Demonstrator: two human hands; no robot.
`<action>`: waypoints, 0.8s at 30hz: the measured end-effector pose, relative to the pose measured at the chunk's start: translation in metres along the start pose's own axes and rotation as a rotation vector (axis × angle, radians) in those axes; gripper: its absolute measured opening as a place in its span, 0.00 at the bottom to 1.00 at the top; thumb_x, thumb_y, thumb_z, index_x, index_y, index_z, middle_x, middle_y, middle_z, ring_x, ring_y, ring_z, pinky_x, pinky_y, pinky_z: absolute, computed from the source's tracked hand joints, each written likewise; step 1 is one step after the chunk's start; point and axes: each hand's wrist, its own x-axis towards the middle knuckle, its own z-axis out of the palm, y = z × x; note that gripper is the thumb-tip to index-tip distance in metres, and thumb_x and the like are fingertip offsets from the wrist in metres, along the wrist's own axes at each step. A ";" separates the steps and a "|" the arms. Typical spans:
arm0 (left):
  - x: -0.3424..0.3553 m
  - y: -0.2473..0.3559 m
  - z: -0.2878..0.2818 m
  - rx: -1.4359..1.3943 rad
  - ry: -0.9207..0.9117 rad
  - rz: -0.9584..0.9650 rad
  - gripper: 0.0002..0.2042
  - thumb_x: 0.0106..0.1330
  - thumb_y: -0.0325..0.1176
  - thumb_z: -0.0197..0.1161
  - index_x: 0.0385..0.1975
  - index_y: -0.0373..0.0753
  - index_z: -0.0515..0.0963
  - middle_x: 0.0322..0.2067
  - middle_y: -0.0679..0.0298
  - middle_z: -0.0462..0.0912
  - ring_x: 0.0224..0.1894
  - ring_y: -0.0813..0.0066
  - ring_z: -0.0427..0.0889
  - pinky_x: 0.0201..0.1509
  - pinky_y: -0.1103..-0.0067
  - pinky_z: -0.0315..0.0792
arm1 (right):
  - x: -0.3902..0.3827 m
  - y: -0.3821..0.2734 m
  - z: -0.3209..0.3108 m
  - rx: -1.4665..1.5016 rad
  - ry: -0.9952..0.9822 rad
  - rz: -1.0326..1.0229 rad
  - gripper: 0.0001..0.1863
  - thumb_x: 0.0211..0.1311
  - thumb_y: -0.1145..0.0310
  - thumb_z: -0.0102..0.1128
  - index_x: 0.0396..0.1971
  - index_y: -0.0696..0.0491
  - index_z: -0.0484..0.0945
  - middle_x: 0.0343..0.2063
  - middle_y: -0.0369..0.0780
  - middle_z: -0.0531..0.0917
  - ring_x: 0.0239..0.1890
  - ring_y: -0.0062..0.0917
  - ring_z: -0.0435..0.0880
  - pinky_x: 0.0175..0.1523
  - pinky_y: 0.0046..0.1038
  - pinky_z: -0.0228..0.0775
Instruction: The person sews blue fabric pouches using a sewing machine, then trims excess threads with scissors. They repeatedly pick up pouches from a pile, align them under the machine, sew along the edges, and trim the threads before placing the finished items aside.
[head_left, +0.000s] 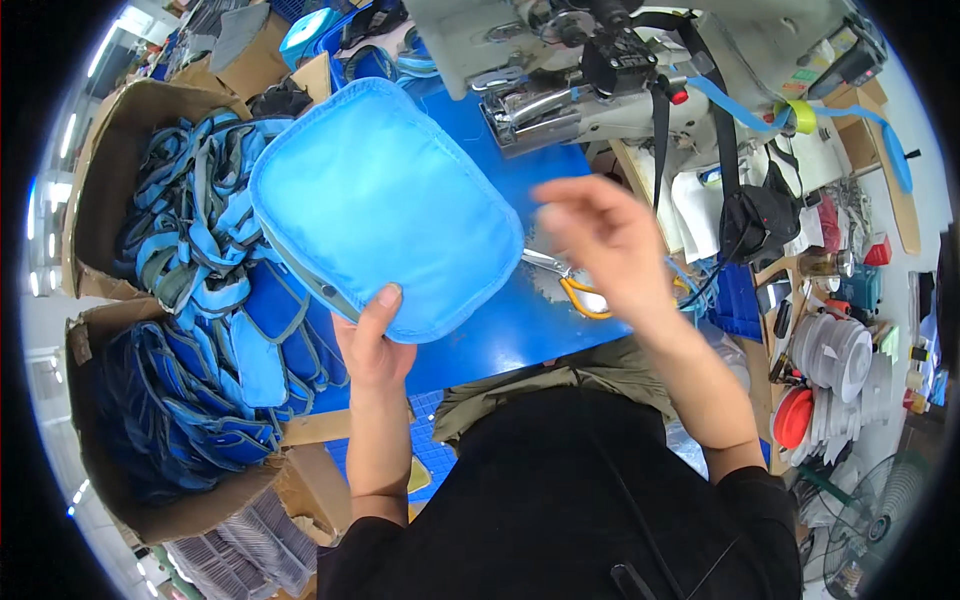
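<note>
My left hand (374, 345) grips a light-blue fabric bag piece (380, 210) by its lower edge, thumb on top. The piece has rounded corners, a stitched blue border and a dark grey band along its left side. It is held up above the blue table (450, 355), tilted. My right hand (600, 240) is in the air to the right of the piece, apart from it. Motion blurs its fingers, but they look stretched and nothing shows in them. Scissors (578, 292) with yellow-orange handles lie beside and beneath this hand, partly covered by it.
A sewing machine (600, 120) stands at the far side of the table. On the left, one cardboard box (100, 180) holds blue and grey strips, and another (160, 520) holds blue fabric pieces. Rolls of white tape (835, 355) and a fan (875, 525) are at the right.
</note>
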 end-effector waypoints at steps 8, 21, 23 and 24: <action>-0.007 -0.002 0.005 0.031 0.059 0.059 0.34 0.63 0.23 0.63 0.71 0.33 0.60 0.64 0.50 0.72 0.65 0.53 0.75 0.69 0.57 0.70 | 0.001 0.015 0.031 0.045 -0.023 -0.147 0.10 0.68 0.69 0.66 0.43 0.59 0.84 0.36 0.34 0.84 0.30 0.14 0.80 0.31 0.21 0.72; 0.008 0.016 0.019 0.048 0.056 0.024 0.35 0.61 0.23 0.59 0.71 0.31 0.58 0.64 0.47 0.72 0.65 0.50 0.75 0.69 0.57 0.71 | 0.018 0.017 0.030 0.044 -0.138 0.048 0.11 0.67 0.68 0.69 0.44 0.58 0.86 0.29 0.35 0.87 0.28 0.15 0.84 0.31 0.19 0.74; 0.018 0.021 0.024 0.045 0.067 0.000 0.35 0.61 0.23 0.60 0.71 0.31 0.59 0.63 0.48 0.72 0.64 0.51 0.76 0.69 0.57 0.71 | 0.022 0.009 0.027 0.236 -0.154 0.186 0.13 0.67 0.68 0.69 0.48 0.58 0.84 0.29 0.35 0.87 0.29 0.16 0.85 0.31 0.19 0.75; 0.023 0.024 0.028 0.050 0.070 -0.011 0.35 0.61 0.24 0.60 0.71 0.31 0.59 0.62 0.48 0.73 0.64 0.51 0.76 0.69 0.57 0.71 | 0.024 0.012 0.027 0.291 -0.137 0.213 0.15 0.67 0.68 0.69 0.49 0.57 0.83 0.31 0.36 0.87 0.29 0.17 0.85 0.32 0.19 0.75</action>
